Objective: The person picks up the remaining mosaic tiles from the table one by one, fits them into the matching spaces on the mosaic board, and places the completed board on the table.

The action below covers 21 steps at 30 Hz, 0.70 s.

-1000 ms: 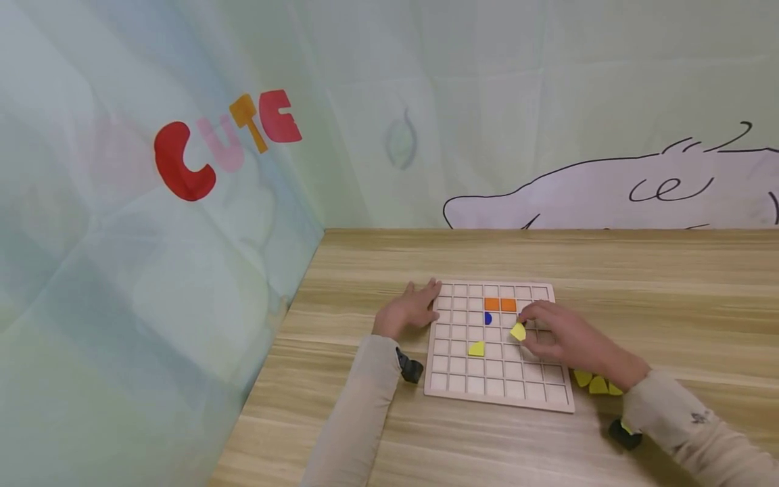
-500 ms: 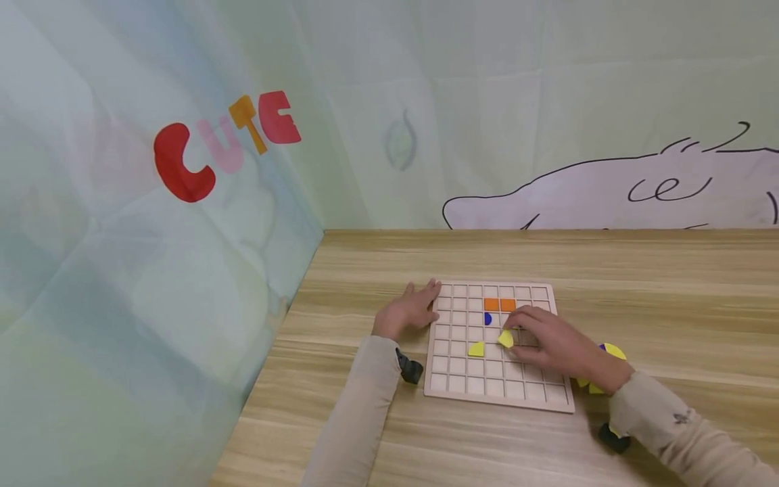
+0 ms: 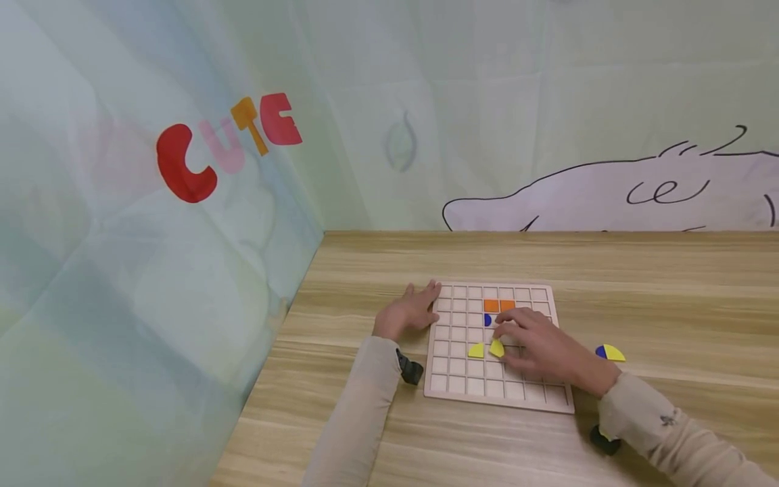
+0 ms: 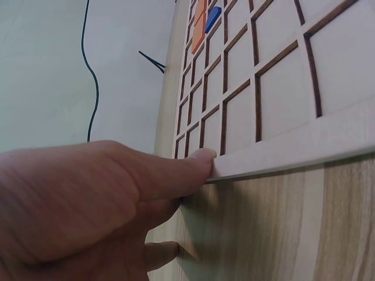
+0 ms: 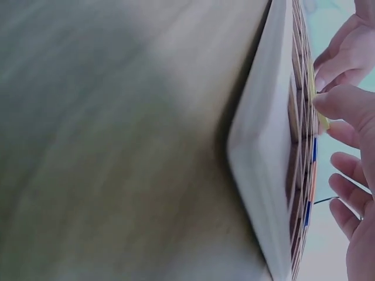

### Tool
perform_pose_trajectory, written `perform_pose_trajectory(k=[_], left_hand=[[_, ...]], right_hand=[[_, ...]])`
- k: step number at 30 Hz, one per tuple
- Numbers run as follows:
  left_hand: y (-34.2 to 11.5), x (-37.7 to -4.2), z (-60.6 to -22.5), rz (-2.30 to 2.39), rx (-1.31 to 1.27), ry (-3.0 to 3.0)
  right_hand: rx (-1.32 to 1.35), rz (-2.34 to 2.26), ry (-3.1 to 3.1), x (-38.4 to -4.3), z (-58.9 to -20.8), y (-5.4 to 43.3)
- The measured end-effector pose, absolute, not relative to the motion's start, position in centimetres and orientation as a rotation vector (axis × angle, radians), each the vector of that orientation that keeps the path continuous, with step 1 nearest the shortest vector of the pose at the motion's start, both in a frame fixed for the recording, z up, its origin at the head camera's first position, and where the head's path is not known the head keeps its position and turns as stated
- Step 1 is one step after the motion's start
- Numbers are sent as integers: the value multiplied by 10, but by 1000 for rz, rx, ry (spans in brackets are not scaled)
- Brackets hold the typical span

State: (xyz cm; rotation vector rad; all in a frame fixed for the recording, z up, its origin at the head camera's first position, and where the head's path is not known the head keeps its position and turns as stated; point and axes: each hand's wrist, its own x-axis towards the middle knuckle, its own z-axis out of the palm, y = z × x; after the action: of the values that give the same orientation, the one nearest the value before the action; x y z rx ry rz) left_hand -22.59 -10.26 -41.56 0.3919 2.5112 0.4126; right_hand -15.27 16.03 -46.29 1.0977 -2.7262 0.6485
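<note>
Flat yellow fan-shaped piece (image 3: 496,348) being pinched between right hand's (image 3: 541,345) thumb and finger, being held above pale wooden grid board (image 3: 458,384), just beside flat yellow quarter-round piece (image 3: 476,350). Board's edge being touched by left hand's (image 3: 408,312) thumb, fingers being held apart. Two orange square pieces (image 3: 491,306), blue half-round piece (image 3: 487,320) being held in board's cells.
</note>
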Motion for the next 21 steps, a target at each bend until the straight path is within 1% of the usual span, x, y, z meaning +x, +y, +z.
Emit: perform_pose_trajectory(k=[21], left_hand=[[-102, -225, -415, 416, 384, 2513]], right_hand=[[1156, 593, -2707, -154, -460, 155]])
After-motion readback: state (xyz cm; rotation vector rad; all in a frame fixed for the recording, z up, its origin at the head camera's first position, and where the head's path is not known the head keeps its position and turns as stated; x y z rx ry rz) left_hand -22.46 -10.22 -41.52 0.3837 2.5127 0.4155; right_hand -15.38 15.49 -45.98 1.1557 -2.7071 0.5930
